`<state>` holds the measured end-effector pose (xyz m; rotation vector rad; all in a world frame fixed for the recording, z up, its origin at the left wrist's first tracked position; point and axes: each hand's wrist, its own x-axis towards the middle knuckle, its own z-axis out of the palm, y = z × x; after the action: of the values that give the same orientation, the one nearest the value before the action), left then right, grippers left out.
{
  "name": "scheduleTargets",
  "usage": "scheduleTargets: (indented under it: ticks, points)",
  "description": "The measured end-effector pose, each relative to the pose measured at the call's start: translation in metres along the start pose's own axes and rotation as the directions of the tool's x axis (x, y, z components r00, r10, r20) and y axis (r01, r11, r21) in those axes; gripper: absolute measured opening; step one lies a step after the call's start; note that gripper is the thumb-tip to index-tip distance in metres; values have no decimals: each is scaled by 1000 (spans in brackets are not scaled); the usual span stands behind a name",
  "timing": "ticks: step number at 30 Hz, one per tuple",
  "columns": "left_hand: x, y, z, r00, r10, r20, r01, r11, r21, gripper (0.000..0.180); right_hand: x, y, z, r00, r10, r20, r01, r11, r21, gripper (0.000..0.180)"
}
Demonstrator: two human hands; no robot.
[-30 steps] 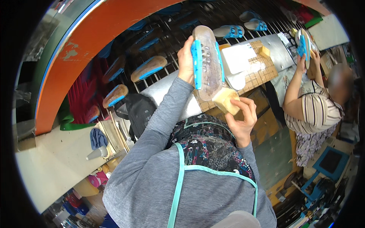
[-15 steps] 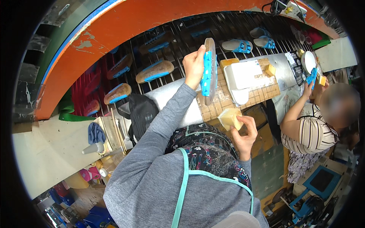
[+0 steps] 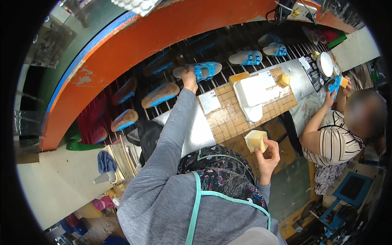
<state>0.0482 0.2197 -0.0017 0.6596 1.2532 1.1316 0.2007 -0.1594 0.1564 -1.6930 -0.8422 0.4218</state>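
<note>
My left hand point(image 3: 189, 80) reaches forward over the rack of metal bars point(image 3: 222, 80). Its fingers grip the near edge of a sandal point(image 3: 206, 70) with a blue patterned strap, which lies strap up at the rack, level with the bars. Closer to my body, my right hand point(image 3: 268, 160) pinches a pale yellow sponge block point(image 3: 257, 141) between thumb and fingers, off the near edge of the table. Between the hands, a white plastic container point(image 3: 250, 90) stands on a tan mat with a tile pattern point(image 3: 218, 118).
More blue-strapped sandals point(image 3: 246, 58) and brown soles point(image 3: 160, 95) lie along the rack beneath an orange arch point(image 3: 94, 73). Yellow sponge blocks point(image 3: 284, 79) sit by the container. A white bowl point(image 3: 324, 64) stands farther right, near a co-worker point(image 3: 326, 126) holding a blue-strapped piece and a sponge.
My left hand has turned the sandal from upright on edge to lying flat, and carried it left from above the mat to the rack. My right hand keeps the sponge, slightly lower.
</note>
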Motion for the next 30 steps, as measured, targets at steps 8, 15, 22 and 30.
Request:
scheduleTargets:
  ticks: [8, 15, 22, 30]
  points:
    - [33, -62, -11, 996, -94, 3, 90, 963, 255, 25, -3, 2, -5, 998, 48, -27, -49, 999, -18, 34]
    - [37, -58, -9, 990, 47, 132, -30, 991, -128, 20, -3, 9, -3, 998, 65, -6, -65, 998, -8, 34]
    - [48, -74, -4, 988, -144, 61, 117, 940, 322, 33, 4, 11, -4, 998, 55, 21, -54, 998, -26, 34]
    - [37, -86, -3, 962, 255, 98, -162, 244, 956, 46, 5, 11, -2, 997, 49, -65, -54, 996, -77, 28]
